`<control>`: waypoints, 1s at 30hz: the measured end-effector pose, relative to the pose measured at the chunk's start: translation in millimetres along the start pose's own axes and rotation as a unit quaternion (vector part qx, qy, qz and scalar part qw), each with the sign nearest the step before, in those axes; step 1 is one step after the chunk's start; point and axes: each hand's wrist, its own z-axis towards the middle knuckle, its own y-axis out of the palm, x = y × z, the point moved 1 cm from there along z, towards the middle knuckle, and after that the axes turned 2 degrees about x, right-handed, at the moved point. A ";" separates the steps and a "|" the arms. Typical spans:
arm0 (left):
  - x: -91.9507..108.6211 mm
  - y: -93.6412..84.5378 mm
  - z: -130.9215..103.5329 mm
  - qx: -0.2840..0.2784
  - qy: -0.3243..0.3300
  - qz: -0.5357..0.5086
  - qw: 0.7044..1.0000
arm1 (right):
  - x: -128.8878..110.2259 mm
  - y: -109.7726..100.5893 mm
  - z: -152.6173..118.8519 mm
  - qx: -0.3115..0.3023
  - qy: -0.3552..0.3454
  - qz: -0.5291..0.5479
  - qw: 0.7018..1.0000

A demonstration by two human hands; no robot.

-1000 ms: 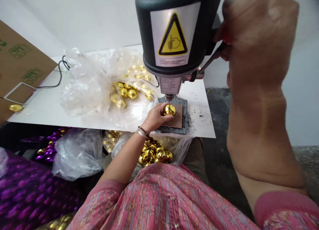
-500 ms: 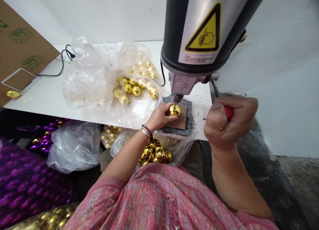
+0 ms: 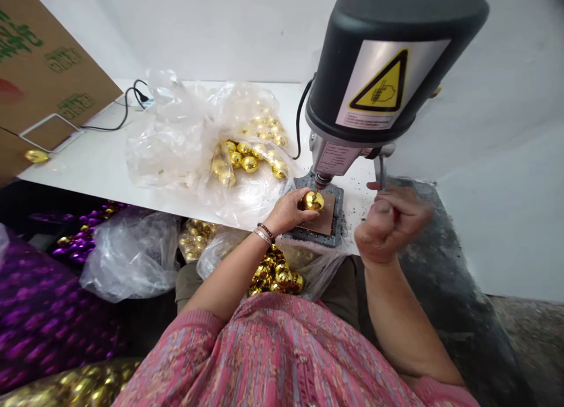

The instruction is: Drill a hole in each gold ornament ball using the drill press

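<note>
A shiny gold ball (image 3: 314, 201) sits on a brown board (image 3: 321, 224) over the grey base of a drill press (image 3: 374, 72). My left hand (image 3: 291, 211) pinches the ball from its left side between thumb and fingers. Directly above, the drill chuck (image 3: 323, 181) points its bit down at the ball's top; whether the bit is inside the ball I cannot tell. My right hand (image 3: 388, 225) is closed around the end of the metal feed lever (image 3: 382, 171). Its fingers are slightly blurred and mostly cover the lever's red knob.
Clear plastic bags (image 3: 171, 143) with gold balls (image 3: 249, 164) lie on the white table (image 3: 101, 175). An open bag of gold balls (image 3: 277, 272) rests in my lap. A cardboard box (image 3: 53, 66), a black cord (image 3: 126, 110) and purple bagged balls (image 3: 48, 313) are at left. Dark shavings surround the base.
The view has shifted, so the drill press appears lower and further right. My right hand has moved slightly with the lever, its fingers looser. My left hand still grips the ball under the bit.
</note>
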 end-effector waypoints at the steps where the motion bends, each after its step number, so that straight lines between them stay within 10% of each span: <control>1: 2.0 0.6 0.2 0.000 -0.012 -0.001 1.000 | -3.9 -1.2 10.3 0.001 0.011 -0.006 1.000; 7: 4.7 -9.8 -17.9 0.017 -0.061 -0.023 0.998 | -24.6 -2.2 84.5 -0.031 0.212 -0.044 0.976; 13: -16.9 -66.0 -71.4 -0.138 -0.037 -0.053 0.988 | -31.6 1.4 96.1 -0.031 0.264 -0.025 0.964; 18: -36.5 -100.1 -43.3 0.050 -0.099 -0.060 0.992 | -23.7 2.8 86.1 -0.008 0.279 -0.012 0.960; 23: -61.5 -123.3 -5.3 0.225 -0.187 0.191 0.937 | -14.1 0.8 80.8 0.003 0.248 -0.004 0.969; 30: -90.4 -151.4 -11.0 0.163 -0.244 0.283 0.913 | -27.9 -3.3 80.7 -0.019 0.271 -0.066 0.960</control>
